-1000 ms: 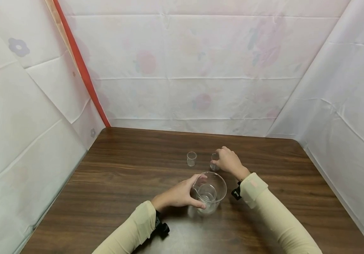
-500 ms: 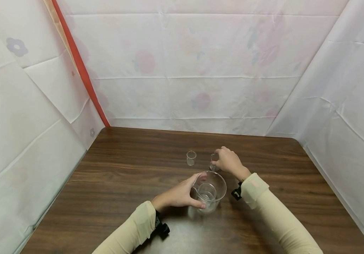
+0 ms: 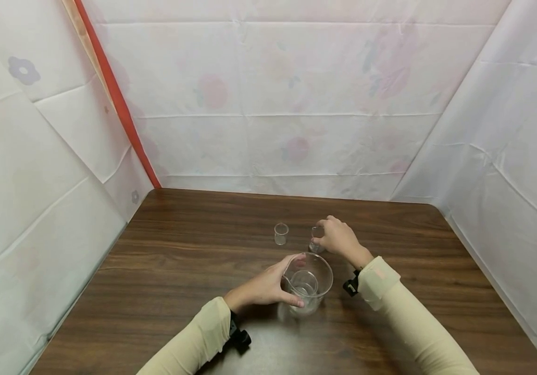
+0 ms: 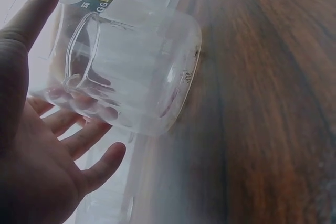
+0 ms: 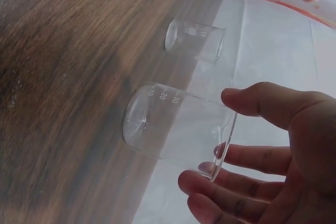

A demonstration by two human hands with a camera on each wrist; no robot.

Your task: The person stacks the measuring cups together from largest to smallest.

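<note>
A large clear glass beaker [image 3: 323, 289] stands upright on the table, and a smaller glass beaker [image 3: 304, 285] sits inside it. My left hand [image 3: 270, 285] grips the large beaker from the left, thumb on the near side and fingers round the far side. Behind it, my right hand [image 3: 339, 238] pinches the rim of a small beaker [image 5: 178, 121] between thumb and fingers. White marks 10, 20 and 30 show on that one. To its left, another small beaker [image 3: 281, 236] stands upright, apart from both hands.
The dark wood-grain table [image 3: 193, 234] spreads round the beakers. White patterned sheets [image 3: 249, 146] hang behind it and along both sides. A red strip [image 3: 113, 94] runs down the back left corner.
</note>
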